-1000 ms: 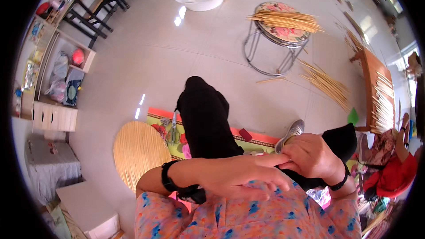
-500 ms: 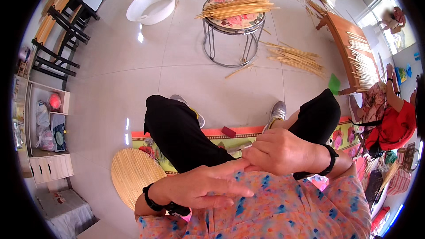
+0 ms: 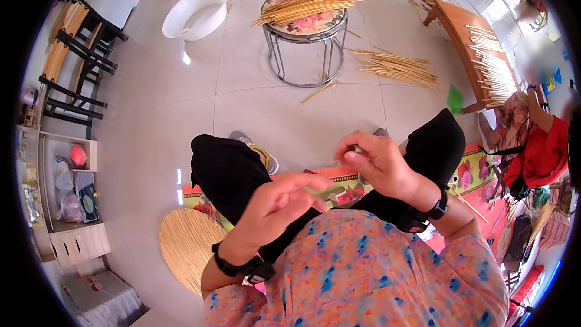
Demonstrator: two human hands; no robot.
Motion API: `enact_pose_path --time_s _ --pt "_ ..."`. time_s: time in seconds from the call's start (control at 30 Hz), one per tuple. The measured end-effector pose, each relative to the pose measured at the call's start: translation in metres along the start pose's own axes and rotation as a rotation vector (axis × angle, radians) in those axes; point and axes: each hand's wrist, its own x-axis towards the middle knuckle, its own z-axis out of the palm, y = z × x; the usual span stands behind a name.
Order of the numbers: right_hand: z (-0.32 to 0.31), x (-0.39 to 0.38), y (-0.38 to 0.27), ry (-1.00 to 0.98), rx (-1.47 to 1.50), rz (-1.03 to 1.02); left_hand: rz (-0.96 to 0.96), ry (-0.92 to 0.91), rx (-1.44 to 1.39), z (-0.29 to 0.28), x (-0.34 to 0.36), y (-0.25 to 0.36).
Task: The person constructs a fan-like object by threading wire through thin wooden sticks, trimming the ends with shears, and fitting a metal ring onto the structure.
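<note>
My left hand (image 3: 275, 209) hovers over my lap with its fingers apart and bent slightly forward. It appears to hold nothing. Higher and to the right, my right hand (image 3: 381, 166) has its fingers curled in toward the thumb. A small dark spot shows at its fingertips, too small to name. The two hands are apart, above the floral mat (image 3: 472, 175) at my feet. Beside my left knee lies a round mat of pale straw-coloured sticks (image 3: 190, 248).
Ahead stands a round stool (image 3: 302, 27) carrying a bundle of straw sticks (image 3: 308, 5). More sticks (image 3: 396, 68) lie on the floor. A white basin (image 3: 196, 13) sits at far left. Pale sticks cover a wooden bench (image 3: 469, 54) near a person in red (image 3: 544, 151).
My hands were together, the right one's fingers at the left one's fingertips. They have separated; the right moved up and away, and the left tilted upward.
</note>
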Motion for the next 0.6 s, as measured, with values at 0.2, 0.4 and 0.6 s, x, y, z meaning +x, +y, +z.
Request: enact_pose_path --time_s 0.2,0.4,0.6 --pt "0.016 0.006 0.012 0.072 -0.434 -0.493 -0.092 -0.058 -0.471 0.010 0.038 -0.057" --pt "0.015 -0.005 0.016 0.001 -0.478 -0.286 -0.270 0.382 -0.787 0.007 0.059 -0.078" --pt "0.001 -0.007 0.031 0.080 -0.352 -0.279 -0.165 0.322 -0.151 0.020 0.046 -0.025"
